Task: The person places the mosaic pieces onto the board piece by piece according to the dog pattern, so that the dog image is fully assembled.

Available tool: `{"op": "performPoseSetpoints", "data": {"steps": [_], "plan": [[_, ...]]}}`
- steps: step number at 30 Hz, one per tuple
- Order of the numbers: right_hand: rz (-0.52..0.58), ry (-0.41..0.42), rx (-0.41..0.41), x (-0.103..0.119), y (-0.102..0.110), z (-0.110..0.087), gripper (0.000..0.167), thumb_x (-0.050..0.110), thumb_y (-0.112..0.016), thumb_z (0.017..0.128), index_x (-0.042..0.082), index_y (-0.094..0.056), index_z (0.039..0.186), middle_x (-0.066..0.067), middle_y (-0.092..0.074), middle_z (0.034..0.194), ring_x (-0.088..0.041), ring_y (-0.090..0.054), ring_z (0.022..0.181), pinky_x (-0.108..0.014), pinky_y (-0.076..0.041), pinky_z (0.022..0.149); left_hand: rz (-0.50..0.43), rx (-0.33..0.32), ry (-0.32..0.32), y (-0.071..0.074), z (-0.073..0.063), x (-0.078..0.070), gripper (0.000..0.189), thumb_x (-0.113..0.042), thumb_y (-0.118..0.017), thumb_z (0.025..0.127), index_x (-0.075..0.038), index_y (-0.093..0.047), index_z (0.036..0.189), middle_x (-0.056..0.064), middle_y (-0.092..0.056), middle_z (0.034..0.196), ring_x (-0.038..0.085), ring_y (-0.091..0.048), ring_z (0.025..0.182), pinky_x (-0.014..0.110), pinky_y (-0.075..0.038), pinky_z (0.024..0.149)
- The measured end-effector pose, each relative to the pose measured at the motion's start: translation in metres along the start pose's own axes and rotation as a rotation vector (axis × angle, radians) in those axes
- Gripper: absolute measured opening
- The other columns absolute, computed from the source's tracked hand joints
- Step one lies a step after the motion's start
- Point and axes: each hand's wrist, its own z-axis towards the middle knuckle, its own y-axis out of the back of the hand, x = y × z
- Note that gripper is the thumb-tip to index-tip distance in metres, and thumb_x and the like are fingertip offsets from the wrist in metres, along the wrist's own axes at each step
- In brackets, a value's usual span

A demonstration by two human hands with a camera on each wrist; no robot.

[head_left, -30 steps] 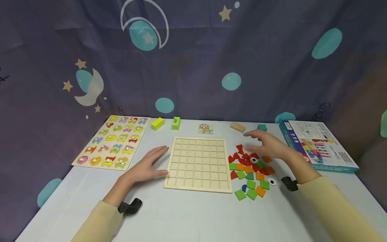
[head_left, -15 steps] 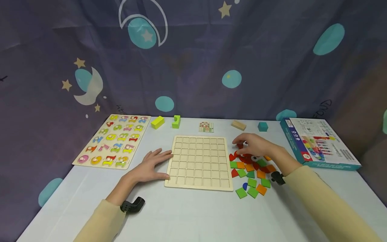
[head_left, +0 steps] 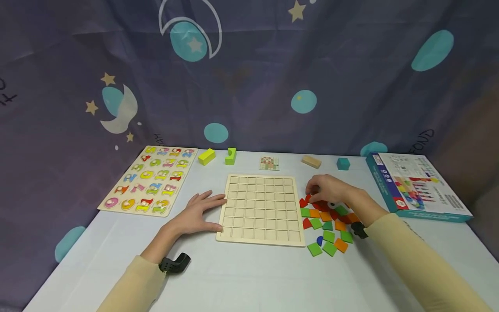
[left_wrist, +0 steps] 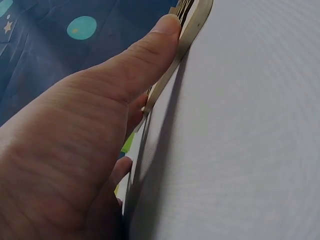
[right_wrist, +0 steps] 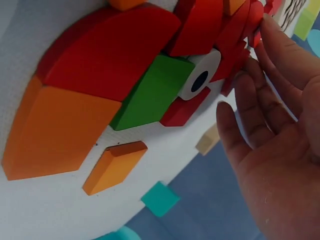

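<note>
A square wooden grid board [head_left: 261,210] lies in the middle of the table. My left hand [head_left: 195,216] is spread at its left side, fingertips at the edge; in the left wrist view the thumb [left_wrist: 145,57] presses the board's corner. To the right of the board my right hand [head_left: 333,190] reaches down over a heap of red pieces. Seen from the right wrist, thumb and index finger pinch a small red piece [right_wrist: 255,25] at the heap's far end. Beside it lie a white disc with a black dot [right_wrist: 201,75], a green piece [right_wrist: 152,92] and orange pieces [right_wrist: 62,132].
Green squares [head_left: 329,248] and orange squares [head_left: 341,245] lie loose near a blue half-round [head_left: 319,240]. Behind are a pattern card [head_left: 269,163], yellow-green blocks [head_left: 206,157], a wooden block [head_left: 311,161] and a teal block [head_left: 343,164]. A number board [head_left: 146,182] lies left, a box [head_left: 425,186] right.
My right hand has come left and down onto the red pieces, its fingers drawing together on one. The left hand has moved slightly right onto the board's edge.
</note>
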Motion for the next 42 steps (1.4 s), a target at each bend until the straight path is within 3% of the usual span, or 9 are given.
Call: {"op": "performPoseSetpoints", "data": {"steps": [14,25,30,36,42], "plan": [[0.029,0.004,0.015,0.000,0.000,0.002,0.016,0.010,-0.079,0.088,0.010,-0.065,0.095,-0.003,-0.061,0.088,-0.022,-0.055,0.086,-0.033,-0.051,0.080,-0.001,-0.009,0.013,0.000,0.001,0.003,0.084,-0.050,-0.087,0.075,-0.015,-0.057,0.145,0.001,-0.044,0.156,0.040,-0.018,0.150,0.063,-0.003,0.117],[0.151,0.135,-0.021,0.001,0.009,0.004,0.009,0.012,-0.073,0.094,0.006,-0.068,0.097,-0.001,-0.063,0.083,-0.020,-0.055,0.075,-0.034,-0.049,0.072,0.007,-0.002,0.014,-0.001,0.001,0.005,0.084,-0.049,-0.087,0.075,-0.015,-0.057,0.146,-0.001,-0.043,0.156,0.039,-0.018,0.150,0.062,-0.003,0.117],[0.233,0.167,-0.037,0.011,0.010,0.013,0.009,0.010,-0.069,0.097,0.002,-0.066,0.101,-0.004,-0.066,0.088,-0.026,-0.055,0.077,-0.033,-0.046,0.066,0.012,-0.001,0.017,0.000,0.001,0.005,0.083,-0.049,-0.087,0.075,-0.016,-0.057,0.145,-0.001,-0.044,0.156,0.039,-0.018,0.150,0.062,-0.004,0.117],[0.279,0.233,-0.054,0.032,0.010,0.027,0.010,0.009,-0.067,0.098,0.000,-0.069,0.103,-0.007,-0.069,0.096,-0.026,-0.057,0.084,-0.034,-0.048,0.073,0.013,0.004,0.024,-0.001,0.002,0.003,0.084,-0.051,-0.087,0.075,-0.016,-0.058,0.145,-0.001,-0.044,0.156,0.038,-0.018,0.150,0.061,-0.004,0.118],[0.311,0.226,-0.065,0.053,0.007,0.043,0.013,0.012,-0.066,0.099,0.001,-0.069,0.106,-0.009,-0.069,0.102,-0.027,-0.060,0.091,-0.040,-0.049,0.080,0.010,-0.005,0.023,-0.001,0.000,0.000,0.083,-0.050,-0.088,0.074,-0.016,-0.059,0.144,-0.001,-0.045,0.155,0.038,-0.019,0.150,0.062,-0.004,0.117]]}}
